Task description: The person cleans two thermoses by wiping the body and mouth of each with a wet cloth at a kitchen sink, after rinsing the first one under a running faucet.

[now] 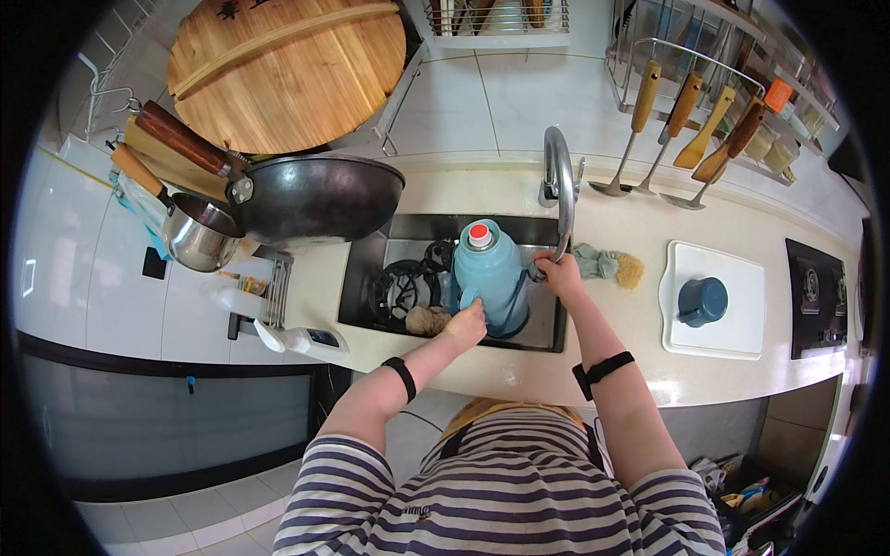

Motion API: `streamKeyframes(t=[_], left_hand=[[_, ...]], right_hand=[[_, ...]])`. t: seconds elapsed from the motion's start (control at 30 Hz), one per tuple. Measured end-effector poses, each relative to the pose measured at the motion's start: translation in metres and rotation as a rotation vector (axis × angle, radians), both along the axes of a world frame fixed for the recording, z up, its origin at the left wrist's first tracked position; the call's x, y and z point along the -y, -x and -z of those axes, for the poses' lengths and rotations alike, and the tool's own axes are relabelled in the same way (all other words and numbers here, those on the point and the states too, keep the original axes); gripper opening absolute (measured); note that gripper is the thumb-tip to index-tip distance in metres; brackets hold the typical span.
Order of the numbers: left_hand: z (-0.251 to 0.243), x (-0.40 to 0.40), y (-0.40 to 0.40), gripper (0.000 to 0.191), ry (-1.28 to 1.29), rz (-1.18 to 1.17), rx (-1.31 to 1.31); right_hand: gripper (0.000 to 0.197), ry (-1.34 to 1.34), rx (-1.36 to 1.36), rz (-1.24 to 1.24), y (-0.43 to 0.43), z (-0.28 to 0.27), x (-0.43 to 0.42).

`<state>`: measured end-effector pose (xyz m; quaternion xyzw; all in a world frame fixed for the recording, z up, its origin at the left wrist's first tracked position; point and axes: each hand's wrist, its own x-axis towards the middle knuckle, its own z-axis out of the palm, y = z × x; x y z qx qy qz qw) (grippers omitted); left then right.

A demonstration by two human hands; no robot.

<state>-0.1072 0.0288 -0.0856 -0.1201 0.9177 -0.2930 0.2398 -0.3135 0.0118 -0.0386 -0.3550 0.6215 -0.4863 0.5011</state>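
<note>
A light-blue thermos flask (pixel 492 274) with a red stopper stands tilted in the steel sink (pixel 455 221). My left hand (pixel 467 324) is closed on the flask's handle, low on its near side. My right hand (pixel 559 276) has its fingers closed around the outlet end of the curved metal faucet (pixel 560 187), just right of the flask. Black pan-support grates (pixel 403 281) and a brown scrubbing cloth (pixel 427 320) lie in the sink left of the flask.
A dark wok (pixel 316 198) and a small steel pot (pixel 200 233) hang at the left. A spray bottle (pixel 306 340) is by the counter's left edge. Right of the sink lie a grey-green cloth (pixel 594 263), a yellow sponge (pixel 629 270) and a white tray (pixel 747 306) bearing a blue mug (pixel 704 301).
</note>
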Motion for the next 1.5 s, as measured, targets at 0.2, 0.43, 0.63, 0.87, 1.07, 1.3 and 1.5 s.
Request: streamKeyframes(t=[0.2,0.43,0.63,0.87,1.07,1.3,1.5], left_hand=[[-0.007,-0.004,-0.003,0.029,-0.182,-0.184,-0.679],[0.014,0.010,-0.018,0.041,-0.494,-1.205,-1.440],[-0.004,0.023,0.001,0.031,-1.431,-1.655,-1.685],[-0.062,0.041,0.009,0.032,-1.324,-1.521,-1.570],[-0.107,0.063,-0.016,0.034,-0.913,-1.155,-1.151],[-0.105,0.066,-0.033,0.033,-0.438,-0.919,-0.557],[-0.098,0.072,-0.050,0.032,-0.328,-0.986,-0.425]], right_hand=[[0.013,-0.007,-0.080,-0.036,0.006,0.016,0.007],[0.013,-0.003,-0.096,-0.067,0.006,0.013,0.008],[0.013,-0.003,-0.101,-0.071,0.012,0.014,0.007],[0.013,0.013,-0.150,-0.100,0.028,0.007,0.001],[0.013,0.025,-0.105,-0.099,0.025,0.003,0.003],[0.013,0.038,-0.030,-0.040,0.012,0.008,0.007],[0.016,-0.015,0.496,0.011,-0.015,0.006,0.008]])
